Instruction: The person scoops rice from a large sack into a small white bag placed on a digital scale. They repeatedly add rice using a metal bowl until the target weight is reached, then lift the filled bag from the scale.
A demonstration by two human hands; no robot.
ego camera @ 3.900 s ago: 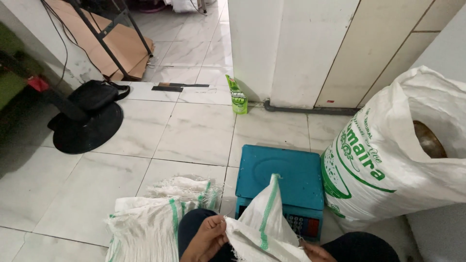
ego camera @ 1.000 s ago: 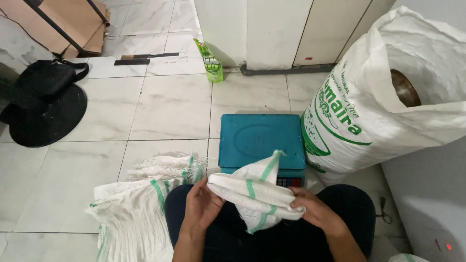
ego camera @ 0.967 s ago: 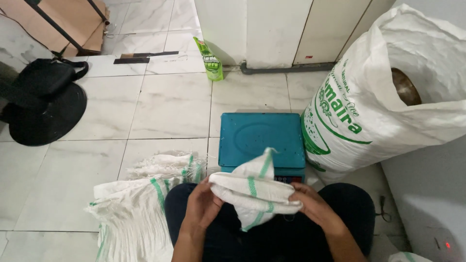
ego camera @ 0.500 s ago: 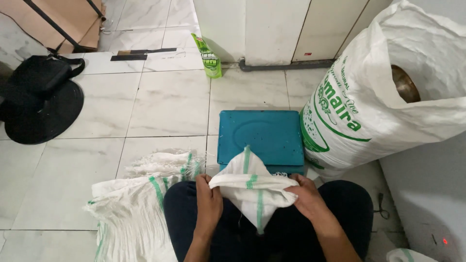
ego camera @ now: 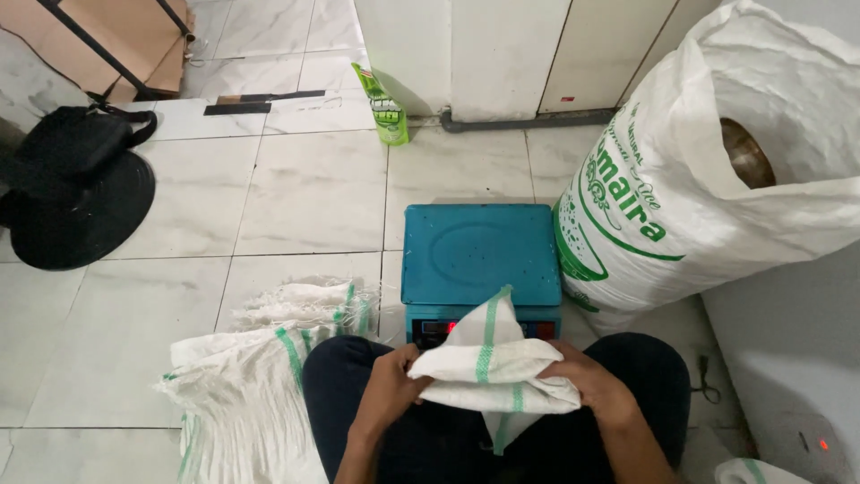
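Both the left hand (ego camera: 387,394) and right hand (ego camera: 593,387) gripped a folded white woven sack (ego camera: 488,372) just before the teal scale (ego camera: 479,260); seemingly unopened, with more sacks (ego camera: 260,376) piled left of the scale.

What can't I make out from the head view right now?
- Scale: its display is partly covered by the folded white sack; the reading is too small.
- Large sack: only a brownish patch shows in its mouth; the contents are unclear.
- Left hand and right hand: some fingers are tucked under the folded sack.
- Pile of sacks: cut off by the bottom edge, so no count.
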